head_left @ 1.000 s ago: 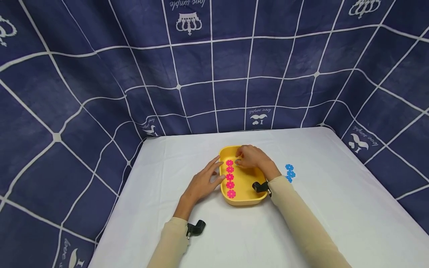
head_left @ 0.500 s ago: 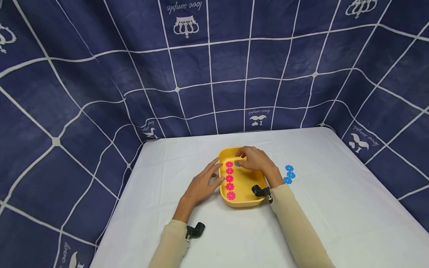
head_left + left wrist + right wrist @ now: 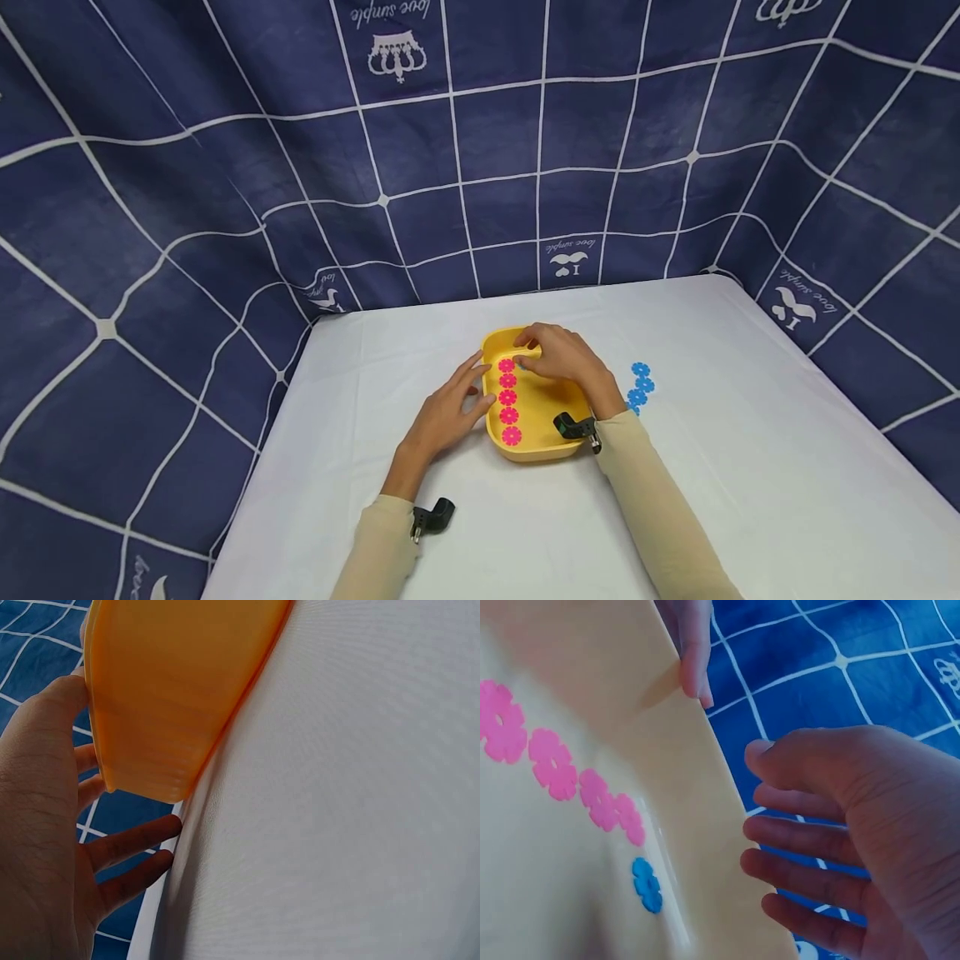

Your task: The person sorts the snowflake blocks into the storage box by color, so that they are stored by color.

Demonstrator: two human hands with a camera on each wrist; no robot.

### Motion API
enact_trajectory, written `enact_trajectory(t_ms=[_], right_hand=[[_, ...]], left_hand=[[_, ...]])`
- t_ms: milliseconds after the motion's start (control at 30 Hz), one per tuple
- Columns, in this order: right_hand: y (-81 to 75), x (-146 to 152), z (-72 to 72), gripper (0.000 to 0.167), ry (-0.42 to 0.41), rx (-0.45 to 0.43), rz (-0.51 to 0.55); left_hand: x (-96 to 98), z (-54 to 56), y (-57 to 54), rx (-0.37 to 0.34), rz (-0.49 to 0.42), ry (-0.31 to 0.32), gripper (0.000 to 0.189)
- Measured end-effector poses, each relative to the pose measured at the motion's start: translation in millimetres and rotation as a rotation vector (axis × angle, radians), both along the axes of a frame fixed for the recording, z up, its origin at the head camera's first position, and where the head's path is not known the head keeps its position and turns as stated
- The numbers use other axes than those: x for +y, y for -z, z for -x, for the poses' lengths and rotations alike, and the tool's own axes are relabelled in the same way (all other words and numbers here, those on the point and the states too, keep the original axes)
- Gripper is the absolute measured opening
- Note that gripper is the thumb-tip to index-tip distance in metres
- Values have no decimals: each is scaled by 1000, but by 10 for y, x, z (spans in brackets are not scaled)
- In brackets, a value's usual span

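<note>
A yellow tray is standing on the counter, which a white cloth is covering. Inside it, five pink flowers are lying in a row along the left side, running from the near end towards the far end. One blue flower is lying flat on the tray's floor, just beside the farthest pink one; in the head view the right hand is partly hiding it.

That right hand is hovering over the far part of the tray, its fingers bending loosely and spreading apart, so its grip is holding nothing. The left hand is resting against the tray's left side, its thumb and fingertips touching the rim; its grip is staying slack, with the fingers spreading rather than curling round anything.

To the right of the tray, several loose blue flowers are lying close together on the cloth, near the right forearm, which is partly covering the nearest one. Beige sleeves are covering both forearms, and each wrist is carrying a small black camera. Behind the counter and along its sides, a dark blue curtain with white grid lines is hanging, showing printed crowns and moustaches.
</note>
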State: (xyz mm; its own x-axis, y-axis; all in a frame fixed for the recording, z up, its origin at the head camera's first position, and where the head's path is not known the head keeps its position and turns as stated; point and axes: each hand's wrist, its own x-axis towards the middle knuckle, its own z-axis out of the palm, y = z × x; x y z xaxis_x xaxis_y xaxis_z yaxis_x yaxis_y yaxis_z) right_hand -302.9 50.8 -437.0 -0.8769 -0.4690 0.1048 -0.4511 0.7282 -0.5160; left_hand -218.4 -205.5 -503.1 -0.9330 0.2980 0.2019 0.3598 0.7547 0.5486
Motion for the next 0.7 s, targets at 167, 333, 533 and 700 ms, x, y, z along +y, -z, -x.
enact_trajectory(t_ms=[167,333,533,700], right_hand=[[-80,117,-34,38,27,22,28],[-121,337,-51,37,81,20,51],[-154,608,-76,39,147,20,82],[-179,783,-77,40,192,22,82]], left_hand=[[8,1,-3,6,0,1,68],[20,-1,2,-8,4,-8,67],[35,6,3,-7,12,-17,63],[51,0,-7,-11,-3,-22,61]])
